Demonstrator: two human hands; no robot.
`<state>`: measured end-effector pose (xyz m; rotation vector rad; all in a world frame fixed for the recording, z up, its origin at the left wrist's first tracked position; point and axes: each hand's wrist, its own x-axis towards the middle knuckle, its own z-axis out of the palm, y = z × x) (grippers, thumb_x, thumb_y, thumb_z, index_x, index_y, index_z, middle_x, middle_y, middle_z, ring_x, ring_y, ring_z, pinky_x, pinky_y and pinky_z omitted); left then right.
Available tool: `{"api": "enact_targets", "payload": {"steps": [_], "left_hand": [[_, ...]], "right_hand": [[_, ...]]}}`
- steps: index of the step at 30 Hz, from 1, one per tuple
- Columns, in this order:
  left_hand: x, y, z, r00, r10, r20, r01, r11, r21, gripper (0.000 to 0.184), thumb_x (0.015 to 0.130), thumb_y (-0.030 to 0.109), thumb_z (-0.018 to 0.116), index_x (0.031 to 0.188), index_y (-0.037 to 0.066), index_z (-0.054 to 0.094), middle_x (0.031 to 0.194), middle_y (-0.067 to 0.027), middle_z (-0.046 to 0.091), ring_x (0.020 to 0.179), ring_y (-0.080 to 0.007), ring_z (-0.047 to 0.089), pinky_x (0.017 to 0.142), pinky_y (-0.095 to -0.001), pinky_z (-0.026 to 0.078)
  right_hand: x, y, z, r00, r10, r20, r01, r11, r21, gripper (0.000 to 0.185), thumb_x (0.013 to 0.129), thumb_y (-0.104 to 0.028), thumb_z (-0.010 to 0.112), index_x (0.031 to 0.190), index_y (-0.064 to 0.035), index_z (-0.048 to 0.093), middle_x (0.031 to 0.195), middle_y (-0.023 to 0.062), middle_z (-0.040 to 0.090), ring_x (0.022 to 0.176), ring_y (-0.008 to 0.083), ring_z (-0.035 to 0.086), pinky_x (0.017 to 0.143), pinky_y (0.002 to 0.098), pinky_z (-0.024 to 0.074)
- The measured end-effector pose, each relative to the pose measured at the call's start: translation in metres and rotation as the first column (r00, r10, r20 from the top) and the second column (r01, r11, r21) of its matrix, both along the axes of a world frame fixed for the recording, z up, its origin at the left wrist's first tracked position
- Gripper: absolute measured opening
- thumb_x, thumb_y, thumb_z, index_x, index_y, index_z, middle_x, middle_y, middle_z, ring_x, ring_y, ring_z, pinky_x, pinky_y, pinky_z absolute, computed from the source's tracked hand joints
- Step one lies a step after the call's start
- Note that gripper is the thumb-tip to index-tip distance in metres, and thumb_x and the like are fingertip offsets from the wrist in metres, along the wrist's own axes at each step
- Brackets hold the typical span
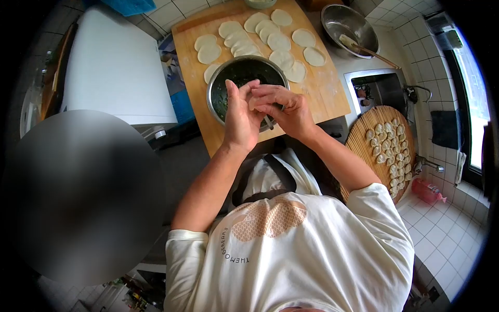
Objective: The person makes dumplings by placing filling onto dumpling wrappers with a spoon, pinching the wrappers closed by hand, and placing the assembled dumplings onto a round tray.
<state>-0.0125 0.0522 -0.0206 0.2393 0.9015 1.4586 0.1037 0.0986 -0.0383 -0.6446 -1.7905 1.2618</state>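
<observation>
Both my hands meet over a steel bowl (212, 99) of dark green filling on the wooden board (325, 96). My left hand (243, 112) is cupped, its thumb raised, around a small pale dough piece (253, 103). From the other side the fingers of my right hand (285, 106) press together on the same dough piece, which they mostly hide. Below the fingers a utensil handle (268, 122) shows at the bowl's near rim. Several round dough wrappers (279, 41) lie behind the bowl, some overlapping.
At the right, a round woven tray (364, 136) holds several folded dumplings (387, 143). Behind it are a sink (382, 86) with a faucet (422, 93) and a metal bowl (332, 23) with a wooden-handled spatula (364, 49). A white appliance (119, 67) stands left of the board.
</observation>
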Motion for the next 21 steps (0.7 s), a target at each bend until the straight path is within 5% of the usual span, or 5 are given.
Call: {"api": "enact_targets", "payload": {"steps": [10, 12, 16, 19, 21], "left_hand": [[0.001, 0.0, -0.005, 0.978, -0.13, 0.161, 0.129, 0.992, 0.014, 0.079, 0.083, 0.066, 0.026, 0.113, -0.004, 0.046, 0.102, -0.0073, 0.052, 0.092, -0.0166, 0.046, 0.09, -0.0288, 0.033], [0.003, 0.003, -0.005, 0.971, -0.2, 0.127, 0.195, 0.979, 0.051, 0.079, 0.083, 0.066, 0.026, 0.113, -0.004, 0.046, 0.103, -0.007, 0.052, 0.094, -0.0166, 0.047, 0.088, -0.0287, 0.034], [0.013, 0.007, 0.002, 0.962, -0.258, 0.086, 0.254, 0.966, 0.053, 0.078, 0.083, 0.066, 0.026, 0.114, -0.003, 0.046, 0.104, -0.007, 0.053, 0.098, -0.0159, 0.047, 0.088, -0.0287, 0.034], [0.022, 0.006, 0.003, 0.975, -0.175, 0.135, 0.191, 0.975, -0.112, 0.078, 0.083, 0.065, 0.029, 0.121, -0.001, 0.039, 0.114, -0.0063, 0.048, 0.103, -0.0147, 0.047, 0.09, -0.0279, 0.036], [0.032, 0.01, 0.005, 0.98, -0.155, 0.126, 0.175, 0.971, -0.164, 0.071, 0.082, 0.064, 0.036, 0.109, 0.0, 0.05, 0.102, -0.0051, 0.054, 0.094, -0.0142, 0.051, 0.085, -0.0278, 0.039]], "right_hand": [[0.012, 0.008, 0.009, 0.996, -0.054, 0.071, 0.044, 0.99, 0.13, 0.022, 0.067, -0.001, 0.067, 0.089, -0.0043, 0.065, 0.098, 0.0133, 0.062, 0.101, 0.0275, 0.056, 0.086, 0.0354, 0.0443], [0.016, 0.013, 0.015, 0.988, 0.0, 0.154, -0.048, 0.95, 0.309, 0.023, 0.065, -0.004, 0.068, 0.088, -0.0043, 0.065, 0.098, 0.0135, 0.062, 0.1, 0.0293, 0.056, 0.086, 0.0375, 0.0437], [0.017, 0.02, 0.012, 0.983, -0.059, 0.173, -0.015, 0.918, 0.396, 0.023, 0.062, -0.006, 0.068, 0.085, -0.0051, 0.065, 0.098, 0.0139, 0.062, 0.099, 0.03, 0.056, 0.085, 0.0378, 0.0437], [0.029, 0.02, 0.009, 0.979, -0.006, 0.204, -0.085, 0.898, 0.432, 0.016, 0.062, -0.006, 0.067, 0.078, -0.0031, 0.064, 0.097, 0.0126, 0.062, 0.102, 0.0293, 0.055, 0.088, 0.0376, 0.0436], [0.038, 0.021, 0.007, 0.979, -0.019, 0.201, -0.07, 0.903, 0.425, 0.011, 0.064, -0.009, 0.066, 0.074, -0.0038, 0.063, 0.096, 0.0119, 0.063, 0.102, 0.0274, 0.056, 0.089, 0.0388, 0.0418]]}}
